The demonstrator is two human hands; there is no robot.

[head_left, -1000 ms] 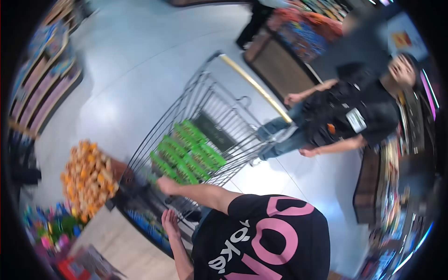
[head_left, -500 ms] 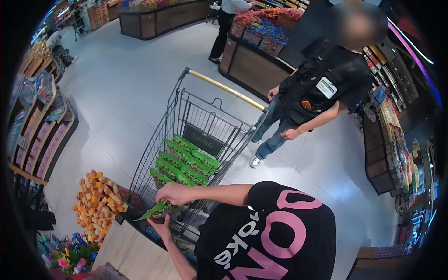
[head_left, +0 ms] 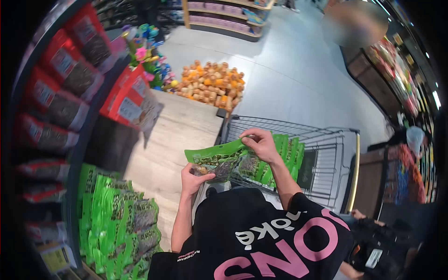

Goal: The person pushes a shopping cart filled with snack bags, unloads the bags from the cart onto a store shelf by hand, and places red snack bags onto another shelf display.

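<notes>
A pale wooden desk (head_left: 179, 116) runs along the left, its right edge just beside a wire shopping cart (head_left: 354, 172). A large pile of green bags (head_left: 119, 219) covers the desk's near-left part, many not yet lifted from it. Several green packs (head_left: 293, 154) already stand in rows inside the cart. A red bag (head_left: 126, 105) stands by the desk's far-left edge. One green pouch (head_left: 221, 161) is held up, hiding part of the desk's right edge. The left hand (head_left: 191, 179) grips its lower left, thumb across the front; the right hand (head_left: 261, 145) pinches its upper right corner. A strip of wood between pile and cart looks like room for moving; the cart's rim bounds the other side.
</notes>
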